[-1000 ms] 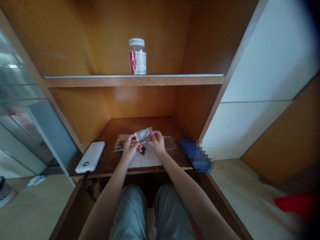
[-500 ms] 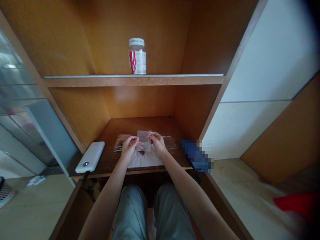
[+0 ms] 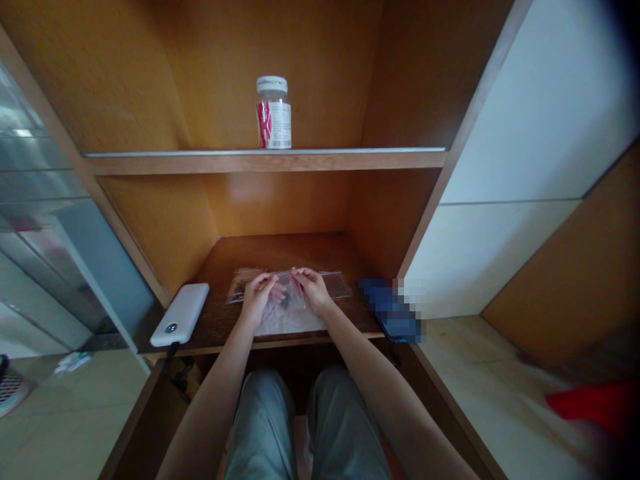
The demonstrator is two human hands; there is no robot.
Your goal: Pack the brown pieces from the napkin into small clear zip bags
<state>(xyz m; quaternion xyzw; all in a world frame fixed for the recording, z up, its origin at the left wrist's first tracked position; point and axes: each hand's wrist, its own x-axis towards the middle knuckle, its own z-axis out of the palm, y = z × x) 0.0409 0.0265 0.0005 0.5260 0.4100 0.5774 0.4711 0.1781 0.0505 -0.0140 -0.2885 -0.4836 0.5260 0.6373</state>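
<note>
A clear plastic bag (image 3: 295,288) lies nearly flat on a crumpled white paper sheet (image 3: 290,323), at the front of the dark wooden desktop (image 3: 280,257). My left hand (image 3: 259,297) and my right hand (image 3: 313,291) are close together, and the fingers of each pinch the bag's upper part. A small dark lump (image 3: 287,301) shows dimly through the plastic, between my hands. A wider transparent plastic sheet (image 3: 336,285) spreads out behind and to both sides of my hands, its left end holding something brownish.
A white power bank (image 3: 180,315) with a cable lies to my left, and a pixelated dark blue object (image 3: 393,313) to my right. Wooden cubby walls surround the desktop. A labelled jar (image 3: 273,113) stands on the shelf above. A red cloth (image 3: 595,407) lies low on the right.
The clear bag, raised above my hands a second ago, has come down and now lies flat over the dark lump. My hands have drawn closer together.
</note>
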